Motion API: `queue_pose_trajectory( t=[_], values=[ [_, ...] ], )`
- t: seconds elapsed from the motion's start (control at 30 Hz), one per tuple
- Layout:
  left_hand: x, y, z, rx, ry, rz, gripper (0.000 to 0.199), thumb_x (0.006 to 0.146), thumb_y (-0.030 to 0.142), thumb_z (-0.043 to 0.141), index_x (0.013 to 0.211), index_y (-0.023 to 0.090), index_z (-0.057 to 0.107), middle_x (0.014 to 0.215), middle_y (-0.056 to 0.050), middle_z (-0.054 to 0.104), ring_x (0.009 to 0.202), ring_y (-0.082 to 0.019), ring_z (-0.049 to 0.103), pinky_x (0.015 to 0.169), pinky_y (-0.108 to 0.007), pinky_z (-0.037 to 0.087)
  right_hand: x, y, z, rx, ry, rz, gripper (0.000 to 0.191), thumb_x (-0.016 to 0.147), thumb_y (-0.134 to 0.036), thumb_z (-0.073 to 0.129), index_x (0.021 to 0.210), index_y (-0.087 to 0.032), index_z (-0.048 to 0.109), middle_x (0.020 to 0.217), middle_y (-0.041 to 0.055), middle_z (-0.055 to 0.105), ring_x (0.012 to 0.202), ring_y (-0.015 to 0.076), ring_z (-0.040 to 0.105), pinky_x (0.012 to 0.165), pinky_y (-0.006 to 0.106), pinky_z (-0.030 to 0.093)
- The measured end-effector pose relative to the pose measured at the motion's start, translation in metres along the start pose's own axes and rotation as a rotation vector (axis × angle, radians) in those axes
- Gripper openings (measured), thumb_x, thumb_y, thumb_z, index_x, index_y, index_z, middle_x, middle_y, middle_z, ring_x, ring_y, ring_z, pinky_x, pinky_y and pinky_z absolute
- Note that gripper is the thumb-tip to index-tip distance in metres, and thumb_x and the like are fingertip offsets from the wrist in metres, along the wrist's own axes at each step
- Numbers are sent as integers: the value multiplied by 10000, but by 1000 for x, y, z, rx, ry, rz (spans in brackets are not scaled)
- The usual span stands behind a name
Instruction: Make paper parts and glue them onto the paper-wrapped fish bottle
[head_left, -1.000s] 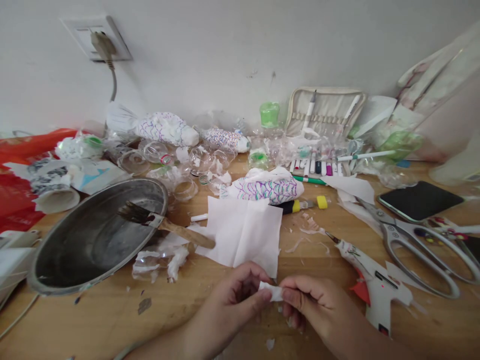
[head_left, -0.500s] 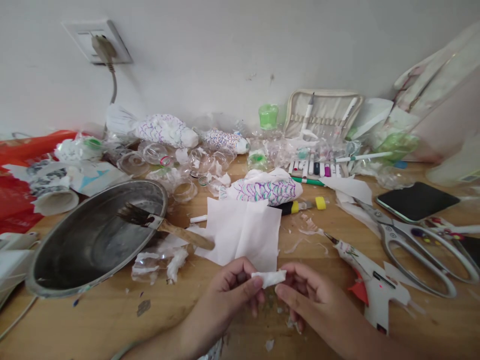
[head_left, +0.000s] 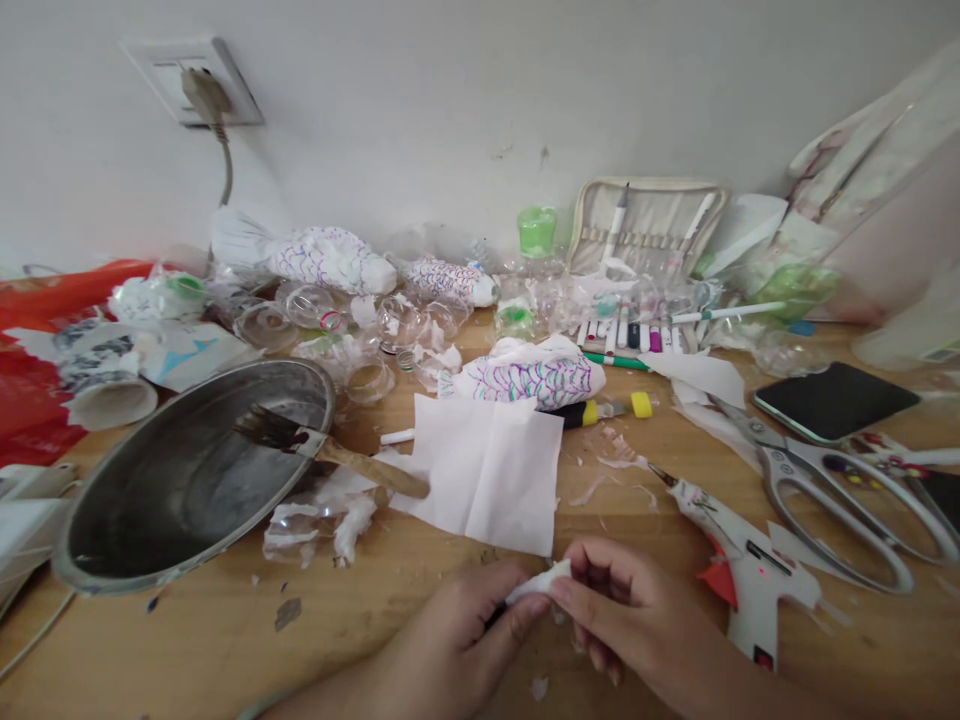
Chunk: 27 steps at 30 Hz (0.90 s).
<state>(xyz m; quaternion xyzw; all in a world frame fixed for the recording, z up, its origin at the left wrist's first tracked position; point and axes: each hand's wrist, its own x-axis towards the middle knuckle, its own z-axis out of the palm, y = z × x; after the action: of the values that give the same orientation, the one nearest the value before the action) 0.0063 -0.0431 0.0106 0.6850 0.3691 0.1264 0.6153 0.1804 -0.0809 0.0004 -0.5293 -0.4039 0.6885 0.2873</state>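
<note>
A small folded strip of white paper [head_left: 538,582] is pinched between both hands near the front of the wooden table. My left hand [head_left: 476,625] holds its left end, with the thumb on top. The right end is between the thumb and fingers of my right hand [head_left: 626,610]. Just beyond the hands lies a creased white sheet [head_left: 487,470]. Behind that sheet rests a white fish shape [head_left: 529,375] with purple and green scale marks. A yellow and black cutter [head_left: 589,412] lies partly behind the sheet.
A metal basin [head_left: 180,490] with a wooden-handled brush [head_left: 367,468] across its rim stands left. To the right are a glue gun [head_left: 742,560], large scissors [head_left: 832,500] and a phone [head_left: 836,402]. Plastic bottle pieces, markers and two more fish shapes line the wall.
Both hands have come slightly lower and closer together. The paper strip has tilted, its right end now higher, and my left fingers cover more of it.
</note>
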Motion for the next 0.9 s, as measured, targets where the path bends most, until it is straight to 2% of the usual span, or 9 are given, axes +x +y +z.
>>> queue_pose_trajectory(
  t=[0.07, 0.2, 0.3, 0.43, 0.53, 0.6, 0.73, 0.9],
  values=[
    [-1, 2, -1, -15, -23, 24, 327, 939, 372, 360, 763, 186, 563, 710, 1, 547, 647, -130, 460, 614, -221, 345, 1, 1, -1, 6, 4, -15, 376, 810, -537, 548, 733, -181, 450, 569, -65, 445, 443, 48, 415, 387, 135, 338],
    [0, 0, -1, -79, 21, 24, 377, 929, 460, 340, 693, 200, 479, 606, 42, 419, 555, -118, 366, 587, -228, 331, 2, 0, -1, 7, 0, -25, 321, 825, -487, 556, 800, -169, 512, 622, -55, 462, 475, 48, 434, 419, 142, 353],
    [2, -4, 1, -167, 31, 14, 412, 911, 529, 336, 679, 206, 442, 595, 52, 379, 545, -114, 329, 558, -224, 312, 3, -2, 0, -8, -27, -41, 260, 834, -424, 559, 807, -166, 533, 629, -53, 463, 496, 49, 436, 443, 145, 352],
    [3, -7, 1, -207, 1, 22, 405, 927, 504, 324, 698, 200, 464, 601, 51, 386, 561, -113, 355, 570, -216, 328, 3, -2, 0, 11, -30, -46, 275, 832, -434, 550, 794, -164, 514, 624, -54, 464, 484, 47, 435, 446, 151, 352],
    [2, -6, -3, -102, -27, 83, 392, 957, 417, 300, 734, 187, 526, 648, 22, 491, 658, -132, 481, 663, -224, 377, 3, -1, -2, 23, -18, -48, 309, 811, -469, 560, 812, -162, 517, 625, -46, 487, 478, 53, 447, 438, 159, 349],
    [1, -6, -8, 52, -62, 143, 388, 965, 377, 290, 781, 173, 564, 727, -11, 570, 719, -150, 537, 692, -236, 390, 3, 1, -4, 14, -4, -63, 319, 799, -481, 560, 809, -165, 518, 609, -45, 490, 465, 59, 445, 429, 168, 348],
    [0, -6, -14, 393, -17, 229, 387, 954, 385, 301, 792, 154, 566, 712, -23, 571, 648, -153, 524, 616, -245, 360, 3, 1, -5, -26, 47, -90, 349, 779, -520, 528, 811, -173, 508, 581, -55, 468, 432, 63, 411, 424, 190, 346],
    [7, -4, -12, 305, 95, 212, 364, 935, 392, 360, 692, 172, 518, 611, 30, 478, 583, -117, 466, 548, -206, 340, 2, -13, -7, -130, 76, -143, 352, 789, -538, 471, 838, -192, 518, 597, -39, 490, 451, 91, 420, 442, 222, 329]
  ],
)
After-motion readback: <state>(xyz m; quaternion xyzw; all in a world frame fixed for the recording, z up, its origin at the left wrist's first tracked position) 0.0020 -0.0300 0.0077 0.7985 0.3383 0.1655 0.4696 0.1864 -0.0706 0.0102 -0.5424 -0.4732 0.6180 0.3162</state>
